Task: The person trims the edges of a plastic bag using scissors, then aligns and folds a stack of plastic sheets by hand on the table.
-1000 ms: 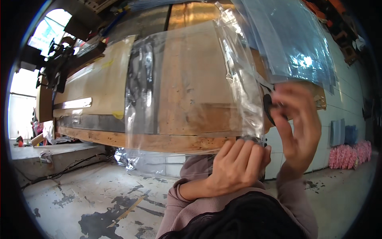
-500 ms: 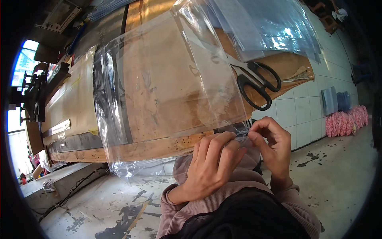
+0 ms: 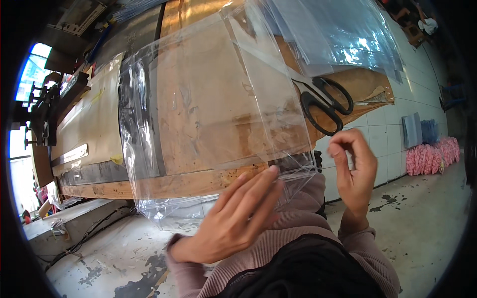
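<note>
A clear plastic bag or sleeve (image 3: 198, 104) lies flat over the table, its near edge hanging past the wooden rim. My left hand (image 3: 236, 218) is open, fingers stretched out close together, over the bag's near edge; whether the fingertips touch it I cannot tell. Off the bag's near right corner, my right hand (image 3: 355, 166) is raised with curled fingers, thumb and index tips together; anything between them is too small to make out. Black-handled scissors (image 3: 325, 107) lie just beyond that hand, their blades partly under the clear plastic.
A stack of bluish clear plastic sheets (image 3: 343, 35) covers the table's far right. Dark metal equipment (image 3: 47, 109) stands at the left, near cables (image 3: 92, 231) along a low ledge. Pink bundles (image 3: 427, 158) sit on the floor by the tiled wall. Another person (image 3: 426, 22) is at the far right.
My right hand has moved right and up, away from the bag's corner, which now lies loose. My left hand has drawn back to the lower left and its fingers have straightened.
</note>
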The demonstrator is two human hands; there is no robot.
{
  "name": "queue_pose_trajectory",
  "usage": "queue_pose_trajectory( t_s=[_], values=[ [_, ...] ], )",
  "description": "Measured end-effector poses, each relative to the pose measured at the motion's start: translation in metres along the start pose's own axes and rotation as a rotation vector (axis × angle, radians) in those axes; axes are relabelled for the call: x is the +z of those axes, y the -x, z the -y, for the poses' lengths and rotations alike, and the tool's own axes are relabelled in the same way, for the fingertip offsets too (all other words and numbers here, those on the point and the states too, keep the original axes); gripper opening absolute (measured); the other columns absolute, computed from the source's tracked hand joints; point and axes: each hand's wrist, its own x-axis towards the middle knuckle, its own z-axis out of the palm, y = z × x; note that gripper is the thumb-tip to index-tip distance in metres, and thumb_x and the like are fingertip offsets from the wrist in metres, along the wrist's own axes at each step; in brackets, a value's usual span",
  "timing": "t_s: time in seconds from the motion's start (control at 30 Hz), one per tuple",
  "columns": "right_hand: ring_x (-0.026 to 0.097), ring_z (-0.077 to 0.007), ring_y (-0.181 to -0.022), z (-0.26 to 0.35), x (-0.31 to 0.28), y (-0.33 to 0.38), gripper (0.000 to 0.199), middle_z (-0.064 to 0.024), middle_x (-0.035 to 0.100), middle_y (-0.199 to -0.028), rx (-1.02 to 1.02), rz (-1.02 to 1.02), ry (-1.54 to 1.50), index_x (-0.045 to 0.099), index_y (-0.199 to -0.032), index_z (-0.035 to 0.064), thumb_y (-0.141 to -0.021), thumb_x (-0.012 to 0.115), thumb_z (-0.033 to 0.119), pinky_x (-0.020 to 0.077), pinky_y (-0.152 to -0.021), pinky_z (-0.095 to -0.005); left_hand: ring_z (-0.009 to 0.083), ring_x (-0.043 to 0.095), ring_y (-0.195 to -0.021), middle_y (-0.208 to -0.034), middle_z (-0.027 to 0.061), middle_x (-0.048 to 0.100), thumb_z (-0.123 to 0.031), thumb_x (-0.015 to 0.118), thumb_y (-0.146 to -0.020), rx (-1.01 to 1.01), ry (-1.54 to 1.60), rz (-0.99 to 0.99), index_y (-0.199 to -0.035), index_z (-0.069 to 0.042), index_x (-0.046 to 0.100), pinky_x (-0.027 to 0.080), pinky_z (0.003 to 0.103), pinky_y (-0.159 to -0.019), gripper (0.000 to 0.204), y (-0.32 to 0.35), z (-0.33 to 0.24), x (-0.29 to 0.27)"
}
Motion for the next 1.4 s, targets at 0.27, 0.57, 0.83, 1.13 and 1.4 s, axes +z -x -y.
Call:
queue_pose_trajectory(
  t_s=[0.27, 0.57, 0.83, 1.13, 1.4],
  values=[
    [0.053, -0.0268, -0.085, 0.017, 0.000, -0.044, 0.035, -0.0108, 0.049, -0.100, -0.481, -0.160, 0.677, 0.053, -0.105, 0.0027, -0.072, 0.063, -0.002, 0.0444, -0.070, -0.0377, 0.0176, 0.057, -0.092, -0.093, 0.0067, 0.060, -0.012, 0.059, -0.070, 0.386, -0.484, 0.053, -0.093, -0.005, 0.063, 0.045, 0.033, -0.080, 0.024, -0.036, 0.028, -0.050],
    [0.055, -0.0307, -0.085, 0.023, -0.032, -0.003, 0.054, -0.0157, 0.052, -0.092, -0.076, 0.235, 0.650, 0.041, -0.125, 0.0073, -0.075, 0.059, 0.002, 0.0464, -0.070, -0.0389, 0.0166, 0.056, -0.091, -0.086, 0.0026, 0.057, -0.012, 0.058, -0.068, 0.806, -0.041, 0.221, -0.081, -0.008, 0.058, 0.046, 0.033, -0.079, 0.014, -0.117, 0.022, 0.000],
    [0.052, -0.0161, -0.076, -0.039, -0.057, 0.071, 0.057, -0.0043, 0.049, -0.084, 0.601, 0.380, -0.194, 0.043, -0.119, 0.0031, -0.071, 0.073, 0.011, 0.0433, -0.069, -0.0281, 0.0179, 0.056, -0.084, -0.079, 0.0017, 0.054, -0.017, 0.060, -0.075, 0.793, 0.195, 0.467, -0.079, -0.007, 0.055, 0.043, 0.034, -0.078, 0.011, -0.147, 0.054, 0.010],
    [0.043, -0.0065, -0.070, -0.020, -0.032, 0.076, 0.046, -0.0004, 0.043, -0.079, 0.567, 0.258, -0.471, 0.048, -0.092, 0.0031, -0.066, 0.079, 0.024, 0.0393, -0.063, -0.0201, 0.0181, 0.057, -0.079, -0.077, 0.0010, 0.055, -0.023, 0.061, -0.077, 0.718, 0.245, 0.424, -0.081, -0.009, 0.054, 0.040, 0.037, -0.077, 0.016, -0.158, 0.071, 0.013],
    [0.044, -0.0067, -0.067, -0.032, -0.035, 0.084, 0.043, -0.0006, 0.047, -0.079, 0.429, 0.177, -0.386, 0.049, -0.092, 0.0031, -0.067, 0.077, 0.023, 0.0401, -0.058, -0.0205, 0.0100, 0.052, -0.065, -0.069, 0.0018, 0.054, -0.019, 0.064, -0.078, 0.424, 0.311, 0.024, -0.076, -0.003, 0.060, 0.039, 0.023, -0.059, 0.017, -0.201, 0.133, -0.041]
  ],
)
